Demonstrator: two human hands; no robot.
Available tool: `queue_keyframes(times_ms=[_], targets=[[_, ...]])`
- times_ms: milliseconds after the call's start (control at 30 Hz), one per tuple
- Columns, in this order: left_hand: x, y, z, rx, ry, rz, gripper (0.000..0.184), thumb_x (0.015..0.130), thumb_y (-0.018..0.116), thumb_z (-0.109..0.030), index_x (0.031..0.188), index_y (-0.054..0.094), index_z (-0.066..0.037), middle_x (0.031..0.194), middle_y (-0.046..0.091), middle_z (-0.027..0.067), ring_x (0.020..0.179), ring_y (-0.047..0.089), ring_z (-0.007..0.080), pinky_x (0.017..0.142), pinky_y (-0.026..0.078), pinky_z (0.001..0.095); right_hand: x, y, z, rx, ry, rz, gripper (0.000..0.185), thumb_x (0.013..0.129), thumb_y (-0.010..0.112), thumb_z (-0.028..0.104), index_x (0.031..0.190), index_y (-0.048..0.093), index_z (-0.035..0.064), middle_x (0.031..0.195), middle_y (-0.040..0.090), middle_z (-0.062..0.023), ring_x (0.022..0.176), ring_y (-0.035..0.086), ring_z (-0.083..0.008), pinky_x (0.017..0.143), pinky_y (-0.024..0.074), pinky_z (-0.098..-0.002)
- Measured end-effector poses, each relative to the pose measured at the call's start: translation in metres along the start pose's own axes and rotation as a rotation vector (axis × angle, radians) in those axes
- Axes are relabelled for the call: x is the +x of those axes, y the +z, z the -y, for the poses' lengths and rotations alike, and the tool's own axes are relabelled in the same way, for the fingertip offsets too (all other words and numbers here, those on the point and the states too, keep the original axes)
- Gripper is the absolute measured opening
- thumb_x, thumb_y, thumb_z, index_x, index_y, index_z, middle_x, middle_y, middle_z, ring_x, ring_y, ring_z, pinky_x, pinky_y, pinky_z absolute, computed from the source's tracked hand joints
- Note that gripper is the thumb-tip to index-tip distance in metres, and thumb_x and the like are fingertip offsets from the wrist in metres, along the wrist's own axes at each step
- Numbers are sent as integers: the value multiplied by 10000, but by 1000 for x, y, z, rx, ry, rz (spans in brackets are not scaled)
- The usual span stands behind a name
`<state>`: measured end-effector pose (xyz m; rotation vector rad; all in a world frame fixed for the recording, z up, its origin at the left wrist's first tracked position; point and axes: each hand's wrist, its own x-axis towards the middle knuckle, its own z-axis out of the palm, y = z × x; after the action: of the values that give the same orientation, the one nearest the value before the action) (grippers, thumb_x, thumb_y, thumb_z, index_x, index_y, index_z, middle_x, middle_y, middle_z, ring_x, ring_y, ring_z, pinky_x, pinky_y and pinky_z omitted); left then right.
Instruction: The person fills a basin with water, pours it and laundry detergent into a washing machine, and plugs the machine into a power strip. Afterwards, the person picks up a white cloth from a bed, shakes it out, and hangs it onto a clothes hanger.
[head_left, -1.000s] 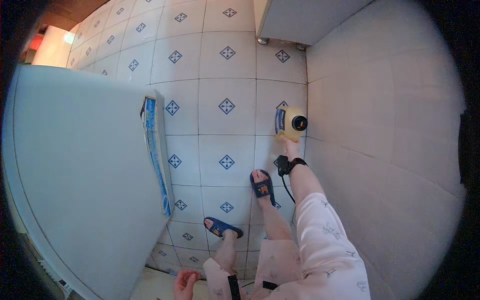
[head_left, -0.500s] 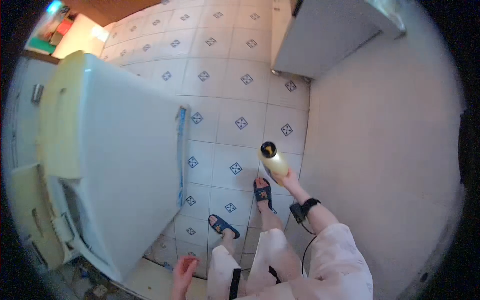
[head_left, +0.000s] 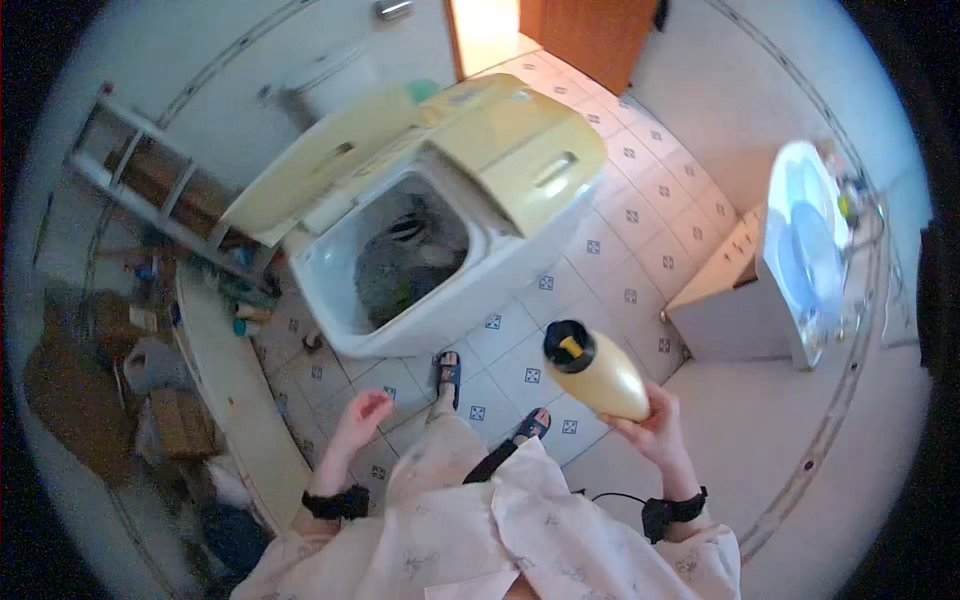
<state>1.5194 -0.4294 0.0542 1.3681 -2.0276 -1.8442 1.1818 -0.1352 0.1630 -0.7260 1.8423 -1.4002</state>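
Observation:
My right hand point(head_left: 655, 430) is closed around the lower part of a pale yellow bottle point(head_left: 605, 378) with a black cap. The bottle is tilted, its cap pointing up and to the left. A twin-tub washing machine point(head_left: 450, 335) stands ahead of me, its yellowed lid point(head_left: 310, 185) raised over the wash tub. Dark and striped clothes point(head_left: 410, 255) lie inside that tub. My left hand point(head_left: 362, 420) hangs empty in front of the machine's near side, the fingers loosely bent and apart from the thumb.
On the right stands a washbasin point(head_left: 800, 240) on a cabinet point(head_left: 735, 315). To the left a bathtub edge point(head_left: 235, 410) runs beside piled boxes and bags point(head_left: 180, 420). A leaning metal ladder point(head_left: 150, 205) is behind them. An open doorway point(head_left: 490, 35) shows at the far side.
My view has swung left toward the washing machine, bringing its open tub into sight. The bottle, still in my right hand, is raised closer to me. My left hand has come up, still empty.

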Motion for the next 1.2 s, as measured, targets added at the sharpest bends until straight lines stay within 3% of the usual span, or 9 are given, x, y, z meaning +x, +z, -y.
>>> queue_keyframes(times_ms=[100, 200, 400, 567, 667, 967, 1200], targets=[[16, -42, 3, -238, 36, -38, 171, 879, 599, -136, 1012, 558, -37, 906, 624, 39, 844, 579, 111, 775, 463, 253, 25, 26, 67, -120, -53, 8, 368, 725, 762, 70, 1030, 591, -45, 910, 658, -79, 842, 617, -117, 749, 510, -270], [50, -89, 28, -246, 82, -136, 163, 885, 592, -134, 997, 558, -20, 869, 633, 46, 800, 593, 119, 740, 478, 256, 53, 54, 111, -342, -159, 49, 347, 742, 751, 92, 1017, 589, -46, 869, 659, -81, 801, 613, -111, 688, 508, -257], [82, -164, 16, -366, 102, -285, 164, 889, 589, -140, 981, 552, -9, 850, 636, 59, 768, 596, 121, 709, 484, 256, 109, 123, 178, -516, -54, 144, 365, 719, 781, 133, 977, 591, -41, 835, 663, -98, 781, 604, -94, 651, 502, -269], [95, -171, 22, -445, 112, -291, 164, 894, 579, -137, 980, 544, -1, 846, 635, 61, 756, 595, 119, 708, 484, 253, 144, 155, 214, -703, -65, 211, 379, 709, 790, 151, 973, 591, -34, 832, 666, -117, 768, 619, -111, 652, 504, -274], [100, -174, 29, -315, 52, -250, 163, 895, 573, -130, 987, 535, -1, 883, 630, 68, 789, 607, 130, 731, 492, 265, 158, 165, 231, -775, -16, 193, 389, 703, 794, 158, 979, 592, -26, 836, 667, -118, 769, 629, -124, 651, 506, -277], [90, -164, 46, -495, 70, -318, 138, 901, 561, -117, 982, 532, -9, 926, 618, 78, 886, 621, 162, 753, 492, 282, 188, 170, 246, -901, -86, 244, 371, 684, 803, 171, 924, 586, -9, 787, 664, -118, 726, 645, -158, 638, 506, -297], [85, -164, 35, -482, 39, -315, 143, 905, 558, -128, 979, 533, -8, 925, 616, 75, 895, 619, 159, 754, 493, 283, 195, 178, 261, -966, -99, 267, 361, 685, 798, 193, 890, 573, -2, 779, 659, -155, 726, 665, -247, 620, 502, -325]])
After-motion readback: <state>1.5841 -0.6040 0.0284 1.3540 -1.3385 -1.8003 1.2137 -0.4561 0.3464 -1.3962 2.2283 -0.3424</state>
